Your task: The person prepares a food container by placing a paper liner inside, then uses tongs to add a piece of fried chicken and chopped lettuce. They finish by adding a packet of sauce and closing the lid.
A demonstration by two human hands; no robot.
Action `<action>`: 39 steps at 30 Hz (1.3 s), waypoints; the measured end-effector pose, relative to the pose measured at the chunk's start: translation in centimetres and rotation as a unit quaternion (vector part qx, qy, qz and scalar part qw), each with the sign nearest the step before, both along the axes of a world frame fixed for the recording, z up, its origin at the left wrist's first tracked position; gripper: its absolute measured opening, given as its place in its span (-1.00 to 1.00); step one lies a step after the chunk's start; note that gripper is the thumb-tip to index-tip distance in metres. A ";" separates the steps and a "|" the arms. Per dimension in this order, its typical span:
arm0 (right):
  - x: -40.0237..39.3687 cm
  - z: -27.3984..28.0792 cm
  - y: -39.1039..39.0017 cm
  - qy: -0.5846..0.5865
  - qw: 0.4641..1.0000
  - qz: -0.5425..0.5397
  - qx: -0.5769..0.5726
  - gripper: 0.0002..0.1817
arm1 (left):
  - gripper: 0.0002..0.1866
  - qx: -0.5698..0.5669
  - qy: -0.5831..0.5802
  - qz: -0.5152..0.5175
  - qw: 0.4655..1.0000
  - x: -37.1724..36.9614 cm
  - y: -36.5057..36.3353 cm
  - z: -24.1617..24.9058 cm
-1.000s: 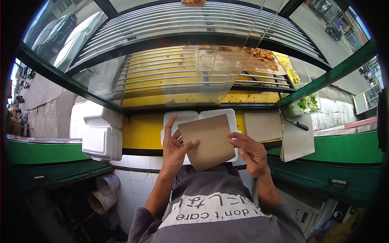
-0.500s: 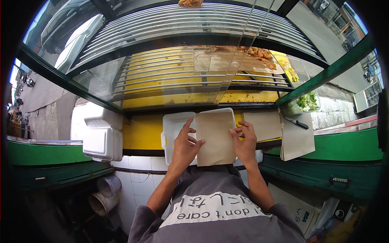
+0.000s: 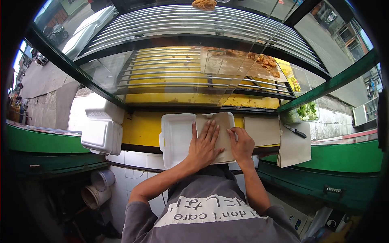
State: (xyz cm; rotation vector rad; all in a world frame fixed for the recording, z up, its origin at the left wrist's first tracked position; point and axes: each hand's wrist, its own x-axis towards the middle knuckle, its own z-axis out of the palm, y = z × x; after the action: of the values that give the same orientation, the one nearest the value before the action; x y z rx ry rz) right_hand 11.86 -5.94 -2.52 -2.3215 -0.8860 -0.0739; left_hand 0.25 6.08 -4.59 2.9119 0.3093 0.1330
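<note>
An open white foam food box (image 3: 176, 137) lies in front of me on the yellow counter. A sheet of brown paper (image 3: 222, 121) covers its right half. My left hand (image 3: 204, 146) presses flat on the paper with its fingers spread. At the sheet's right edge, my right hand (image 3: 242, 146) is closed, its thumb and fingertips pinching the paper. The part of the sheet under my left palm is hidden.
Stacked white foam boxes (image 3: 101, 135) stand at the left. More brown paper (image 3: 261, 131) lies to the right, with a black-handled knife (image 3: 298, 131) on it. A tub of lettuce (image 3: 306, 112) and fried chicken (image 3: 265, 61) behind glass lie beyond.
The paper has gone down into the right half of the box. My left hand has moved right and flattened onto it, while my right hand stays by its right edge.
</note>
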 end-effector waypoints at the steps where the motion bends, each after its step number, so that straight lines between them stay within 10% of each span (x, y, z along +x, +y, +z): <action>1: 0.1 0.1 0.1 -0.008 1.000 0.009 -0.013 -0.78 | -0.16 0.002 -0.006 0.006 1.000 0.1 -0.2 -0.1; 11: 1.4 -0.3 0.0 0.130 0.988 0.048 -0.074 -0.80 | -0.14 0.021 0.036 0.011 0.999 1.0 -1.4 -0.3; 30: -0.7 -1.4 0.7 0.020 0.988 0.014 -0.152 -0.86 | -0.26 0.126 0.137 -0.063 0.980 0.1 -0.2 0.1; 39: 0.2 1.6 0.0 -0.137 0.894 0.337 -0.261 -0.21 | -0.35 0.119 0.111 -0.111 0.980 0.4 1.0 1.0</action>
State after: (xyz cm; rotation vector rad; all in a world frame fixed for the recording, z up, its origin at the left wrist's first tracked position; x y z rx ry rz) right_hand 12.08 -5.99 -0.90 -2.3482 -2.0198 0.1582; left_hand 0.64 7.06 -3.61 3.1766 -0.0031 -0.2046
